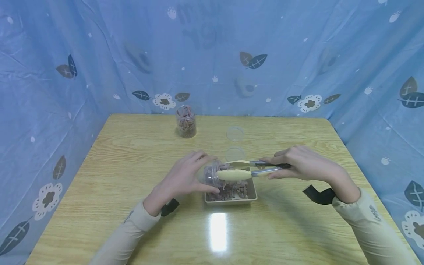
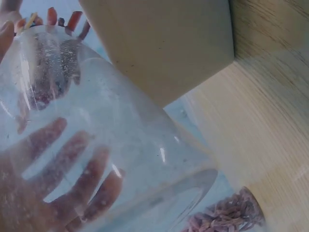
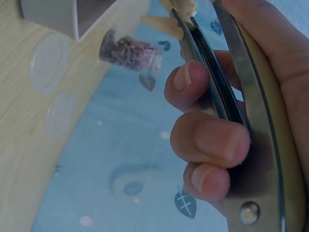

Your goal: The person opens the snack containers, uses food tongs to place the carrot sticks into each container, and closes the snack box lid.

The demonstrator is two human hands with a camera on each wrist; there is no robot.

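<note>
My left hand [image 1: 183, 176] grips a clear plastic jar [image 2: 111, 125], tipped on its side with its mouth toward the right, over a light rectangular box [image 1: 232, 201]. Reddish-brown strips [image 1: 233, 189] lie in that box, and some show near the mouth of the jar in the left wrist view. In my right hand [image 1: 298, 163] are tongs [image 3: 256, 121] with metal arms and cream scalloped tips [image 1: 234, 175]. The tips are at the jar's mouth, above the box; whether they pinch a strip I cannot tell. Fingers and thumb wrap around the tong arms.
A second clear jar [image 1: 186, 123], filled with similar strips, stands upright at the back left of the wooden table [image 1: 142, 140]. Two clear round lids, a far lid [image 1: 235, 133] and a near lid [image 1: 235, 154], lie behind the box. A blue patterned curtain [image 1: 212, 59] surrounds the table.
</note>
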